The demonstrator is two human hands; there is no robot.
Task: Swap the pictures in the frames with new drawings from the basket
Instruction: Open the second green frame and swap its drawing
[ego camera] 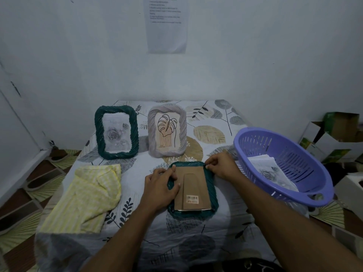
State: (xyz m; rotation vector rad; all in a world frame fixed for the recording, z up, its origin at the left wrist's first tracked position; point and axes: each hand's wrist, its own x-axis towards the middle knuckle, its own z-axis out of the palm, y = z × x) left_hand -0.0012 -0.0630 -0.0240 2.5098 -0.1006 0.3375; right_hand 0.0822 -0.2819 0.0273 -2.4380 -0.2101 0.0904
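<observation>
Left grip (161,185) presses flat on the face-down frame (211,193); right grip (220,165) pinches its far right corner; best lift the backing board (198,173) gently.

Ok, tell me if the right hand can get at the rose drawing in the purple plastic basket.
Probably yes: the purple plastic basket is open-topped beside the right hand, and nothing covers the rose drawing.
</observation>
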